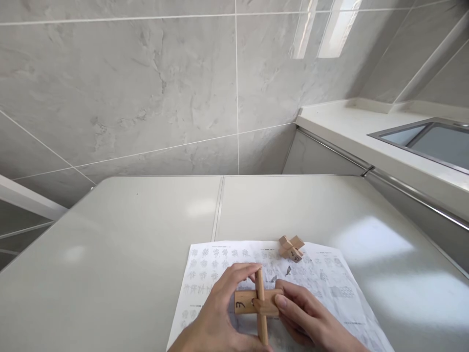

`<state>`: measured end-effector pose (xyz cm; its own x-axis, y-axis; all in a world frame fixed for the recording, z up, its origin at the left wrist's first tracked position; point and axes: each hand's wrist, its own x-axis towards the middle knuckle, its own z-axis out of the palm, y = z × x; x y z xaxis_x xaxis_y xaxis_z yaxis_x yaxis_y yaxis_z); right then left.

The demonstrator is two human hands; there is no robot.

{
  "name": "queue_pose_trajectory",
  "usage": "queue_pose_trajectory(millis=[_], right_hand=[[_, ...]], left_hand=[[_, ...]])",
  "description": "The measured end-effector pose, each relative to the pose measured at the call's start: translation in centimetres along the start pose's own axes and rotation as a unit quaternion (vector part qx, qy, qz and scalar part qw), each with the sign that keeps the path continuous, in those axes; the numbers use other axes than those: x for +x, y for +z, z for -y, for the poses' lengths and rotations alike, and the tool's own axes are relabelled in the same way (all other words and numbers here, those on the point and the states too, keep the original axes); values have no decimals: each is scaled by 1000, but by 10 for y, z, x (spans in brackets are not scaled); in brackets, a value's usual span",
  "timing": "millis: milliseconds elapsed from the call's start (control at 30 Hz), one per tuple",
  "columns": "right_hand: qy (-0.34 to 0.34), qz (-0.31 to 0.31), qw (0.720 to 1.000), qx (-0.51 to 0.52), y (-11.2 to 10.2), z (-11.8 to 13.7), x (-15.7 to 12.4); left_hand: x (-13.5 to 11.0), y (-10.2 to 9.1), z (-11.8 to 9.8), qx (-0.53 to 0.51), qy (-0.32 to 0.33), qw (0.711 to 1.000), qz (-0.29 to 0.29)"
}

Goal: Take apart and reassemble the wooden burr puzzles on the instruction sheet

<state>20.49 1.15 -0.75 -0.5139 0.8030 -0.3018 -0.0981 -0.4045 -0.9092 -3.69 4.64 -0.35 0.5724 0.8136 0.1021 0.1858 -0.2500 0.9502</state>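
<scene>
Over the paper (196,293), the person's left hand (214,313) curves wide, clamped on both ends of one bar of a wooden cross (245,302); the right hand (309,313) pinches its right side. Another wooden block (291,248) sits at the paper's far edge. Under the paper spreads a pale table (110,254); beyond it, a grey tiled wall (146,93); rightward, a white counter (351,124).

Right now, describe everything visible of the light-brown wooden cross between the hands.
The wooden cross looks interlocked from bars: a narrow one crosses a wider one bearing a dark mark near its left end. The left hand spans the narrow bar's length; the right hand grips the wider one's right end, over a white printed sheet.
</scene>
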Motion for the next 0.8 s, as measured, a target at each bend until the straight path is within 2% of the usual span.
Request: queue_pose_trajectory(millis=[100,300,433,600,800], right_hand=[[8,-8,1000,1,5,-1,0],[5,-13,1000,-2,8,1,1],[4,-46,997,-63,9,5,-1],[-67,-120,967,-214,11,1,2],[-92,-121,958,-244,10,-11,5]], left_hand=[[0,2,-1,-12,-23,1000,-8],[-2,2,-6,-15,-117,993,-21],[-4,3,-1,-48,-107,993,-10],[-2,2,4,-95,-70,992,-41],[-3,-1,-1,-72,-145,987,-18]])
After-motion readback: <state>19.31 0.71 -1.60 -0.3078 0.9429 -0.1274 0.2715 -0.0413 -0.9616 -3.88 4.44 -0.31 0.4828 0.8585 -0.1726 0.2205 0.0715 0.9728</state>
